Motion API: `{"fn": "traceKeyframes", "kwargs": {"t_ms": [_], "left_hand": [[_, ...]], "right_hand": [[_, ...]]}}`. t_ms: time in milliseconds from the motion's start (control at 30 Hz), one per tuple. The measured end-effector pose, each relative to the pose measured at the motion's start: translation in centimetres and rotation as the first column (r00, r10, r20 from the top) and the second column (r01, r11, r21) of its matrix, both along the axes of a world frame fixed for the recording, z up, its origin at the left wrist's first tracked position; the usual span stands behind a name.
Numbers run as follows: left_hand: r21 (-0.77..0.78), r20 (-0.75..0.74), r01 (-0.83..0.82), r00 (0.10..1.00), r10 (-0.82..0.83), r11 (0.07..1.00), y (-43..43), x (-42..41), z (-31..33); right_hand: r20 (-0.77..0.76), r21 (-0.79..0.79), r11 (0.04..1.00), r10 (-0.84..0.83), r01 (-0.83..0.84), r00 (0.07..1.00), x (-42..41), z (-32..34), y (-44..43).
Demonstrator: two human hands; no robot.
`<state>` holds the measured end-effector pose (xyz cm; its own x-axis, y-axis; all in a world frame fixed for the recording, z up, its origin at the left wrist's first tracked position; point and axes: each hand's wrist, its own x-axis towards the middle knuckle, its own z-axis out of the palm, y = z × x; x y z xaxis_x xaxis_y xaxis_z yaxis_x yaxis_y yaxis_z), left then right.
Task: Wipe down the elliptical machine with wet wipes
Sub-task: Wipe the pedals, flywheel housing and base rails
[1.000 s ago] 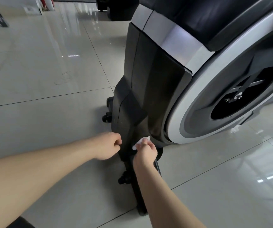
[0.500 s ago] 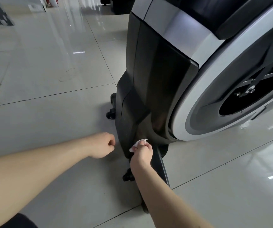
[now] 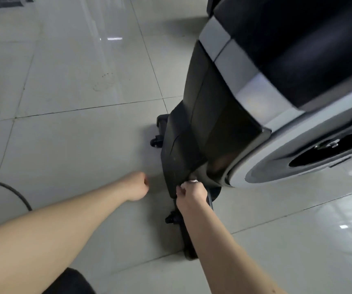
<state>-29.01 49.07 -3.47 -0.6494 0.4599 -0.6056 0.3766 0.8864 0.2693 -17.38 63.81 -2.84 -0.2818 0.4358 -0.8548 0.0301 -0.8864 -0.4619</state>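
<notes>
Head view: right hand (image 3: 192, 193) presses a clutched wet wipe (image 3: 192, 181) to the elliptical shroud (image 3: 177, 162) base; left hand (image 3: 136, 186), fisted empty, beside it. Firm seam-following strokes should suit.

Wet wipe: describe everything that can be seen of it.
The wet wipe shows only as a small, white, crumpled bit poking out above the fingers of the right hand, which grips it bunched up. The rest is hidden inside the hand. It is pressed against the elliptical machine, at the lower edge of its black housing, close to the floor. The left hand does not touch it.
</notes>
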Motion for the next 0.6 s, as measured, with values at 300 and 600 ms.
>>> {"fn": "traceKeyframes", "kwargs": {"t_ms": [300,600], "left_hand": [[0.213,0.484,-0.580,0.761,0.431,0.786,-0.5,3.6,21.0],[0.232,0.737,-0.665,0.597,0.318,0.710,-0.3,9.1,48.9]], "right_hand": [[-0.133,-0.135,0.985,0.092,-0.110,0.987,4.2,23.0,-2.2],[-0.031,0.004,0.906,0.423,-0.423,0.906,8.5,49.6,-3.2]]}}
